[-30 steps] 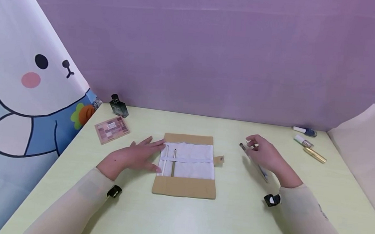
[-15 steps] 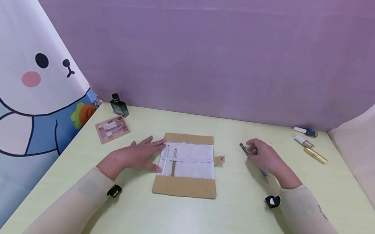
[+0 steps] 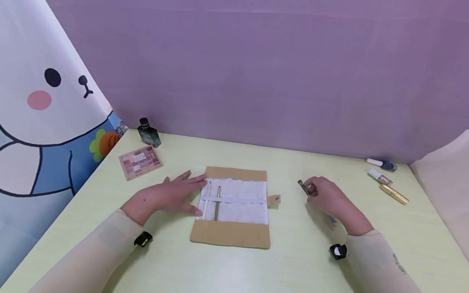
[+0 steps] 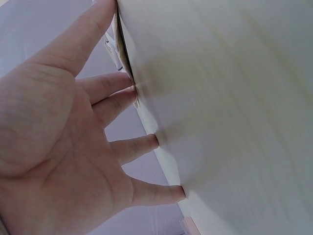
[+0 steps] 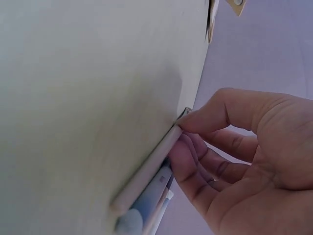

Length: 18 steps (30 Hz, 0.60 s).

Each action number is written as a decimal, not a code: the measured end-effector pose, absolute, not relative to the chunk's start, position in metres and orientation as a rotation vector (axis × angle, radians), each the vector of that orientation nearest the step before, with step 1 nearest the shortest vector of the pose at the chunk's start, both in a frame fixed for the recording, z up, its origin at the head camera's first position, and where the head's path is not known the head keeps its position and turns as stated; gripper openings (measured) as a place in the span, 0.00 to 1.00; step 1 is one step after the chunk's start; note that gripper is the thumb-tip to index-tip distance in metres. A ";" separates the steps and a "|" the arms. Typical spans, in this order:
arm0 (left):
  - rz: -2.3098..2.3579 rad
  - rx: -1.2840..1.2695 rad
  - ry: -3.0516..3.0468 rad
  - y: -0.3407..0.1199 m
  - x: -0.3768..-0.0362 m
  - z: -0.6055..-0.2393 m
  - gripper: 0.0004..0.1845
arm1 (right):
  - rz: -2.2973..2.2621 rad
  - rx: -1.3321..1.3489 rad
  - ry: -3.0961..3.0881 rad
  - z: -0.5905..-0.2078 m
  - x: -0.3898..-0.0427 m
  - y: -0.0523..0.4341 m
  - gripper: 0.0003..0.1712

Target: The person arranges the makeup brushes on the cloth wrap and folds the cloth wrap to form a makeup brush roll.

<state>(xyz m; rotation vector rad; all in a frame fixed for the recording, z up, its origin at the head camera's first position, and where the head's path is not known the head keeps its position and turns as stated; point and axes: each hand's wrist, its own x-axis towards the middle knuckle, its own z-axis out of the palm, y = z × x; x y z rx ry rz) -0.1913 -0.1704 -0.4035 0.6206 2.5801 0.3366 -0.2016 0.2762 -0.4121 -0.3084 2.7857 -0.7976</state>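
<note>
My left hand [image 3: 171,196] lies with spread, straight fingers along the left edge of a tan brush roll [image 3: 230,234], which is unfolded with its white lining up. Two slim sticks stand under the lining's band: a white one [image 3: 206,201] and an olive one [image 3: 217,204]. To the right of the roll, my right hand [image 3: 329,198] pinches a slender makeup brush [image 5: 149,169] between thumb and fingertips, low over the table. Its pale handle shows in the right wrist view. A blue-grey handle [image 5: 151,193] with a rounded white end lies just beside it, partly hidden by my fingers.
An eyeshadow palette [image 3: 140,162] and a dark bottle [image 3: 148,133] are at the back left of the table [image 3: 229,278]. At the right lie a navy nail polish bottle [image 3: 381,164], a clear tube with a white cap [image 3: 379,176] and a gold tube [image 3: 393,194].
My right hand has come down slightly, and its fingers have closed in on the brush near its dark end, which has shifted a little. The left hand stays on the roll's edge.
</note>
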 end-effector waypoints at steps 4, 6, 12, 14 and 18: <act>0.340 0.622 2.581 -0.170 -0.191 -0.404 0.54 | -0.764 -0.320 2.784 -0.411 -0.202 0.274 0.25; 0.341 0.627 2.582 -0.171 -0.191 -0.404 0.54 | -0.752 -0.318 2.779 -0.410 -0.203 0.274 0.25; 0.333 0.632 2.582 -0.172 -0.191 -0.405 0.54 | -0.726 -0.295 2.744 -0.406 -0.203 0.271 0.26; 0.328 0.634 2.584 -0.172 -0.191 -0.405 0.54 | -0.722 -0.293 2.738 -0.404 -0.204 0.269 0.26; 0.323 0.634 2.585 -0.172 -0.192 -0.405 0.54 | -0.715 -0.298 2.740 -0.400 -0.203 0.267 0.26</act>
